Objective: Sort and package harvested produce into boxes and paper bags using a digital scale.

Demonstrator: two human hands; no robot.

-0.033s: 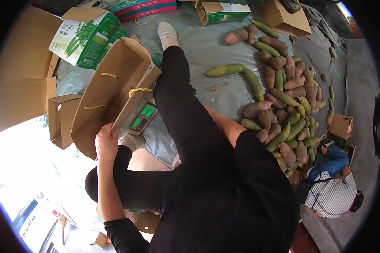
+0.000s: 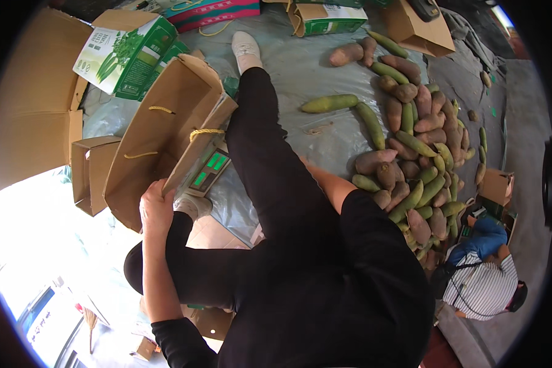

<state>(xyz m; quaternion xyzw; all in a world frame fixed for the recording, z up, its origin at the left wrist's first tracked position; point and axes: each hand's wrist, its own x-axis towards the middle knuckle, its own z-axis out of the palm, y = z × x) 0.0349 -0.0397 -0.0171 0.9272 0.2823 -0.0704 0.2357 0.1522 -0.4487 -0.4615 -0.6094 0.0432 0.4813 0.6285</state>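
Since the earlier frame, only the camera view shifts slightly; we see our left hand (image 2: pixel 157 207) and the open cardboard carton (image 2: pixel 140 132) keep their positions relative to each other. The left hand pinches the carton's rim at its lower corner. The right forearm (image 2: pixel 324 179) passes behind our leg, which hides the right hand; we cannot tell its state. The carton stands tilted in our view, left of our extended leg, with yellow rope handles (image 2: pixel 207 132) through its walls. A digital scale (image 2: pixel 210 168) with lit green displays shows just beside the carton's near wall. On our right, sweet potatoes (image 2: pixel 372 161) and green radishes (image 2: pixel 329 103) lie on grey plastic sheeting (image 2: pixel 294 67), mostly heaped together. Beyond the heap, we see a co-worker in a striped shirt (image 2: pixel 481 285).
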